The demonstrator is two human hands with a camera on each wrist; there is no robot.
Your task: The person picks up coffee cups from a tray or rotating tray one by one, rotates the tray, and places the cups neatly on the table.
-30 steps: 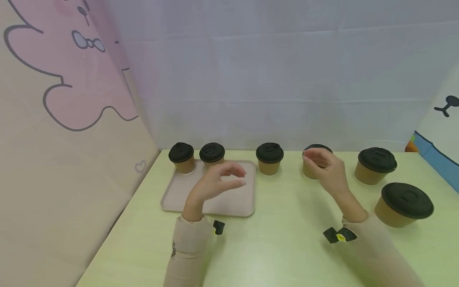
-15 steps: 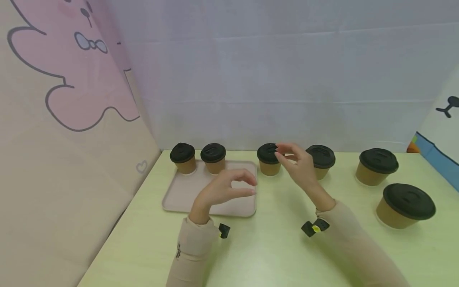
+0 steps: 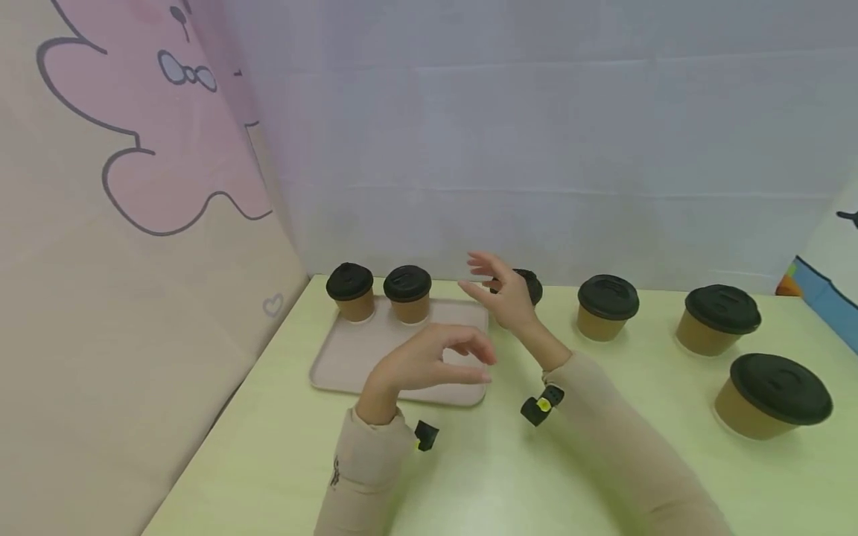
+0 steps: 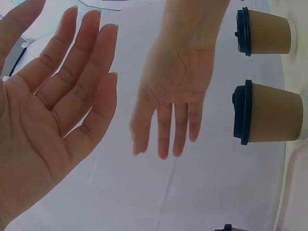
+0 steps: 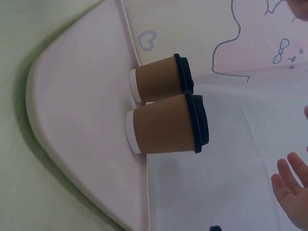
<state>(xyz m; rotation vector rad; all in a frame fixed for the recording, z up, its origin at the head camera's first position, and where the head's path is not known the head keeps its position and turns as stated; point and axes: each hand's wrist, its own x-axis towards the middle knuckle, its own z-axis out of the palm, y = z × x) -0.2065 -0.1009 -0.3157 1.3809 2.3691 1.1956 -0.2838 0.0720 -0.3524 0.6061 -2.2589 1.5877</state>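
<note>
Two brown paper cups with black lids, the left one [image 3: 351, 292] and its neighbour [image 3: 408, 293], stand upright at the back of a pale tray [image 3: 335, 368]. My left hand [image 3: 429, 359] hovers over the tray's front right part, fingers loosely bent, holding nothing. My right hand [image 3: 506, 294] is raised with fingers spread and grips nothing; in the head view it hides much of a third lidded cup [image 3: 532, 286], which stands right of the tray. Both hands [image 4: 53, 96] show their palms in the left wrist view, apart from the cups [image 4: 276, 113].
To the right on the light green table [image 3: 469, 476] stand more lidded cups: one at the back [image 3: 606, 307], another further right [image 3: 719, 320], and a wider-looking one [image 3: 772, 396] nearer me. A pale curtain [image 3: 536, 149] hangs behind, and a printed cloth [image 3: 167, 298] on the left.
My right hand has moved left, from before the fourth cup to before the third, and its fingers have spread. The left hand has shifted slightly right. The head view has turned a little.
</note>
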